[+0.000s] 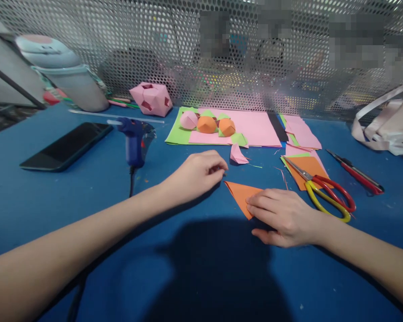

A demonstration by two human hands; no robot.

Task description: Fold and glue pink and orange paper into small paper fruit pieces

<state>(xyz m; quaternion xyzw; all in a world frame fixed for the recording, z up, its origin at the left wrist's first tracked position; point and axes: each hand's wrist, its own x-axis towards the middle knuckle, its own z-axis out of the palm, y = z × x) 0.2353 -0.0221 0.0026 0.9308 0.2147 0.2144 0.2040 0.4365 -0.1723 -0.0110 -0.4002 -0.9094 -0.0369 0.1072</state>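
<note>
A folded orange paper triangle lies on the blue table. My right hand lies flat on its right part, fingers stretched out and pressing it down. My left hand rests just left of the triangle's top corner, its fingers curled into a loose pinch; I cannot make out anything in them. A small folded pink scrap sits just beyond the left hand.
Yellow-and-red scissors lie on orange paper at right, a red cutter beyond. Pink and green sheets carry paper balls. A blue glue gun, phone, pink paper cube and mesh wall stand behind.
</note>
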